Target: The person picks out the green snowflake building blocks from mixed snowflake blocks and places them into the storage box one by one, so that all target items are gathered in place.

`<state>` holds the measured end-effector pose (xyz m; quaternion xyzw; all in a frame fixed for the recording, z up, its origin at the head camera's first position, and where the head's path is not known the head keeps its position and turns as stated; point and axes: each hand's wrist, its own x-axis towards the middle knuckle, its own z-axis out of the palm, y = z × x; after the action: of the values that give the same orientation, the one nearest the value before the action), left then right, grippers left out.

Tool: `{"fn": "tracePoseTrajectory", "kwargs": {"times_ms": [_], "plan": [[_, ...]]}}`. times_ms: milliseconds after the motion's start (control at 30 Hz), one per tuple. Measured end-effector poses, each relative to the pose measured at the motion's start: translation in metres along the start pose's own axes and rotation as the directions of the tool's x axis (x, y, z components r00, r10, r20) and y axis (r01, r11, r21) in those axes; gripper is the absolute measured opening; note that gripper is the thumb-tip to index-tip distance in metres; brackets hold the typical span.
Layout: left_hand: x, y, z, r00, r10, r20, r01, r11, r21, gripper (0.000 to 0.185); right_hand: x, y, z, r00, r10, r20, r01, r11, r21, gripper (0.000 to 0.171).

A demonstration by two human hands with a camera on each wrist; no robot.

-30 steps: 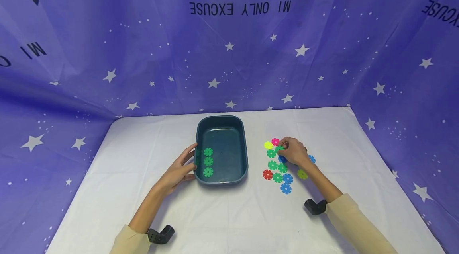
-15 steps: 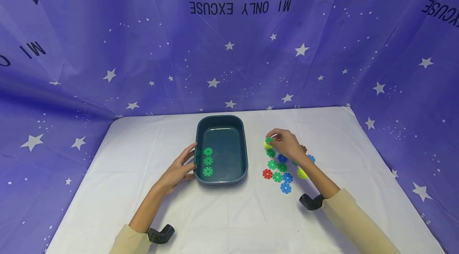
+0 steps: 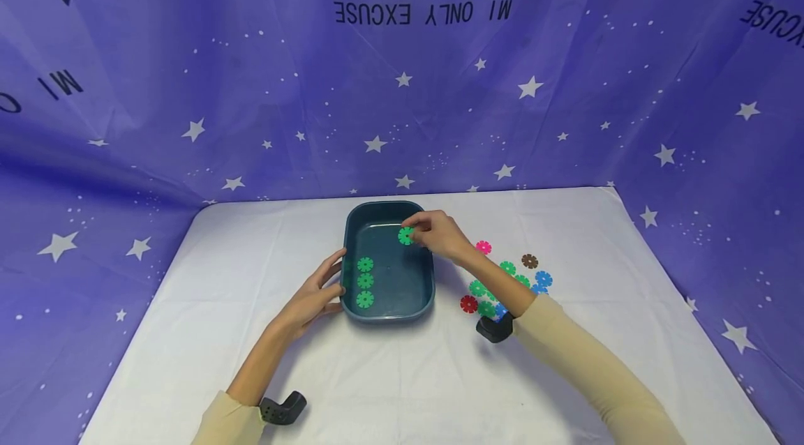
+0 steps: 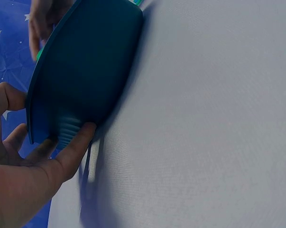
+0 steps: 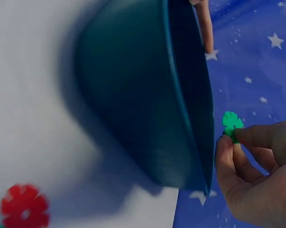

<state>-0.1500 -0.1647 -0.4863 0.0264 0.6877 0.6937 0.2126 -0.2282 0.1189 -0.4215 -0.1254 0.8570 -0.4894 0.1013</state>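
My right hand [image 3: 440,232] pinches a green snowflake-shaped building disc [image 3: 406,236] between thumb and fingers. It hangs over the far right part of a dark teal plastic basin [image 3: 398,298]. In the right wrist view the disc [image 5: 233,124] stands up from the fingertips, beside the basin's rim. Spread fingers of my left hand [image 3: 314,298] rest against the outside of the basin's left wall, as the left wrist view also shows. Inside the basin, three green discs [image 3: 365,281] lie in a column along the left side.
Several loose discs lie right of the basin, among them a pink one [image 3: 483,247], a brown one [image 3: 530,261], a red one [image 3: 468,304] and a blue one [image 3: 544,279]. My right forearm covers part of this group. A starry purple cloth [image 3: 402,117] hangs behind the white-covered table [image 3: 377,375].
My right hand has picked up a green disc from the loose group and carried it left to above the basin. The left hand and the basin have stayed in place.
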Motion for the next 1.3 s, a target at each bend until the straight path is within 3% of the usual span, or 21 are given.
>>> {"fn": "tracePoseTrajectory", "kwargs": {"times_ms": [367, 600, 967, 1300], "plan": [[0.001, -0.001, 0.0, 1.0, -0.007, 0.002, 0.007, 1.0, 0.0, 0.08, 0.048, -0.02, 0.034, 0.996, 0.075, 0.048, -0.078, 0.994, 0.076, 0.028], [0.002, 0.0, -0.002, 1.0, -0.005, 0.007, 0.005, 1.0, -0.005, 0.08, 0.07, -0.015, 0.055, 0.983, 0.17, 0.064, -0.179, 0.964, 0.195, 0.028], [0.002, 0.0, 0.0, 1.0, 0.002, 0.02, -0.001, 1.0, -0.015, 0.08, 0.071, 0.002, 0.08, 0.944, 0.325, 0.056, -0.33, 0.922, 0.201, 0.031], [0.001, 0.0, -0.001, 1.0, -0.005, 0.012, 0.005, 1.0, -0.002, 0.08, 0.072, 0.003, 0.086, 0.943, 0.33, 0.03, -0.33, 0.927, 0.177, 0.023]]}}
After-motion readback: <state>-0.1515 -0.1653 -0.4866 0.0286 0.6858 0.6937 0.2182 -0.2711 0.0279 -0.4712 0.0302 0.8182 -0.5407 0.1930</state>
